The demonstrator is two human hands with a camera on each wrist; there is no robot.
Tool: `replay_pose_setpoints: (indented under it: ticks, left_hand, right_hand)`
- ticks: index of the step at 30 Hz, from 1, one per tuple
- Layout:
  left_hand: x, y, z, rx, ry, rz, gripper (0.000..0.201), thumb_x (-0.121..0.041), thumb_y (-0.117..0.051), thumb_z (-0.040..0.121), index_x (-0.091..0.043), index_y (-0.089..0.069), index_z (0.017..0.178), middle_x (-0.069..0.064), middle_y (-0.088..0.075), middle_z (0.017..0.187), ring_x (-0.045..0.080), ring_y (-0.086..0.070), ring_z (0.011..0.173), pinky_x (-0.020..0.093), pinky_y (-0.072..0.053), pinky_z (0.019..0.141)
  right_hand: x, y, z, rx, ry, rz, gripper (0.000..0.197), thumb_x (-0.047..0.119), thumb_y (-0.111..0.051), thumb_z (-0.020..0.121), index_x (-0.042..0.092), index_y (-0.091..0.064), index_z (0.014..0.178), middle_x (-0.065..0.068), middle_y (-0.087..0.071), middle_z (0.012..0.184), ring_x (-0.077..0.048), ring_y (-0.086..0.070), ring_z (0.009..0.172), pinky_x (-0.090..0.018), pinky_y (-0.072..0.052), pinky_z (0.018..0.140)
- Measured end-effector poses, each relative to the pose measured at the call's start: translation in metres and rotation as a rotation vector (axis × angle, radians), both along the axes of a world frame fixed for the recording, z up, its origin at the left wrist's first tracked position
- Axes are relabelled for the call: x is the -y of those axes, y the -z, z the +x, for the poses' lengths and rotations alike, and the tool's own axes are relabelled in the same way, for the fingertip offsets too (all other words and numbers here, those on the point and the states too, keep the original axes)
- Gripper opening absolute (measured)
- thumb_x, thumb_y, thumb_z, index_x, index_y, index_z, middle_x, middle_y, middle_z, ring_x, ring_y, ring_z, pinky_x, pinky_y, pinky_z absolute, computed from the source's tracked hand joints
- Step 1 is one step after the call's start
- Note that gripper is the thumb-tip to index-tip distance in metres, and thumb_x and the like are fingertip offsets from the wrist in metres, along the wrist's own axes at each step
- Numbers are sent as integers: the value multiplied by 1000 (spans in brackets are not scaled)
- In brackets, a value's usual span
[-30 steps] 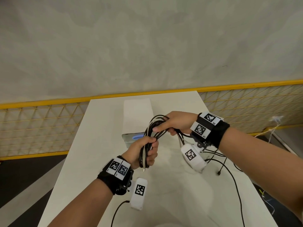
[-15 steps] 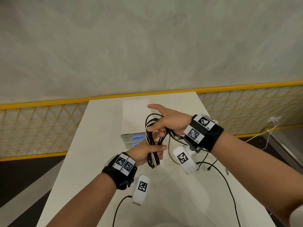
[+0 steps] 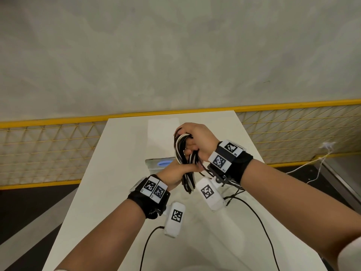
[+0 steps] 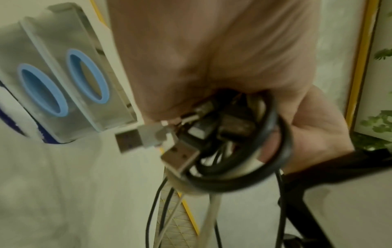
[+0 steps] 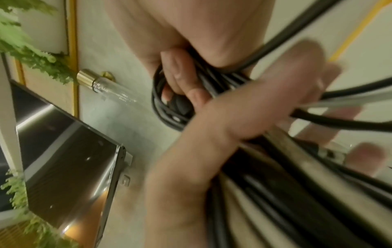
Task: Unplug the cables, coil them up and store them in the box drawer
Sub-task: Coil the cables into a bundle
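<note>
I am holding the coil of black and white cables above the white table, just in front of the box with blue-ringed drawer fronts. My left hand is gripping the lower part of the coil, and my right hand is closing around its top. Two USB plugs are sticking out below my left hand, near the box.

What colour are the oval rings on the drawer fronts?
Light blue; the rings on the box show best in the left wrist view.
</note>
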State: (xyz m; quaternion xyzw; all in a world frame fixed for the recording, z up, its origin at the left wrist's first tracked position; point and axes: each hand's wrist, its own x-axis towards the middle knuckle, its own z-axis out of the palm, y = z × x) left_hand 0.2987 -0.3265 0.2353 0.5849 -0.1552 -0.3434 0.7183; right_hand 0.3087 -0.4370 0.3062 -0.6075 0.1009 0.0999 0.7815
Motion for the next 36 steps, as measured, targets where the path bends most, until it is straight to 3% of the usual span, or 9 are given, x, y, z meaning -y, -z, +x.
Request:
replay_pose_setpoints:
  ticks: [5, 14, 18, 20, 23, 26, 31, 34, 36]
  left_hand:
    - [-1, -5, -5, -62, 44, -63, 18, -7, -62, 85, -4, -63, 102, 2, -74, 84, 15, -70, 78, 28, -53, 72]
    - [-6, -3, -1, -111, 47, 13, 16, -12, -56, 86, -7, -69, 92, 10, -73, 88, 24, -68, 88, 39, -50, 83]
    - [-11, -3, 5, -122, 18, -20, 14, -24, -60, 86, -14, -70, 87, 4, -68, 76, 29, -68, 97, 38, -46, 79]
    - [-11, -9, 9, -120, -81, -74, 14, -22, -58, 89, -11, -67, 88, 10, -67, 82, 28, -69, 92, 37, -52, 72]
    - [-17, -21, 17, -183, -213, -216, 16, -14, -47, 95, -6, -60, 88, 11, -71, 84, 24, -71, 85, 37, -57, 78]
    - [-26, -26, 24, -196, -273, -300, 22, -12, -42, 97, -7, -59, 84, 10, -74, 86, 24, -71, 91, 39, -57, 84]
    - [-53, -26, 46, -291, -524, -426, 21, -18, -46, 96, -12, -57, 80, -2, -53, 55, 18, -64, 65, 34, -54, 79]
    - [-52, -21, 44, -290, -486, -384, 20, -19, -45, 97, -12, -55, 80, -4, -43, 51, 15, -54, 57, 31, -49, 74]
    - [-43, -15, 37, -276, -434, -332, 18, -18, -46, 97, -11, -55, 82, -4, -42, 51, 14, -50, 55, 30, -50, 70]
  right_hand:
    - [2, -1, 3, -64, 3, 108, 28, 32, -55, 85, 12, -51, 66, 5, -23, 34, -11, -19, 30, -20, -24, 40]
    - [0, 4, 3, 32, -25, 73, 20, 9, -37, 95, 9, -55, 103, -1, -36, 46, -16, -35, 41, -25, -35, 48]
    - [18, 14, 5, 133, -150, -319, 45, 53, -41, 93, 17, -54, 115, 0, -60, 79, -16, -59, 80, -38, -47, 80]
    - [28, 28, -3, 104, -358, -366, 61, 75, -31, 84, 22, -57, 100, 7, -61, 73, -5, -60, 72, -37, -45, 87]
    - [38, 58, -34, 57, -621, -540, 56, 74, -35, 82, 28, -61, 102, 8, -63, 69, -2, -65, 73, -26, -46, 83]
    - [65, 88, -60, -3, -552, -604, 38, 50, -52, 90, 16, -67, 95, 2, -42, 47, -18, -58, 49, -29, -48, 67]
    - [128, 114, -102, -76, -342, -944, 31, 42, -55, 91, 19, -61, 71, 7, -47, 54, -1, -43, 38, -18, -42, 47]
    - [152, 131, -119, -138, -299, -1087, 36, 56, -57, 83, 20, -59, 77, 5, -54, 68, -5, -49, 55, -21, -47, 57]
    - [150, 139, -122, -208, -457, -1209, 75, 85, -54, 57, 26, -57, 103, 7, -58, 87, -10, -55, 76, -28, -49, 77]
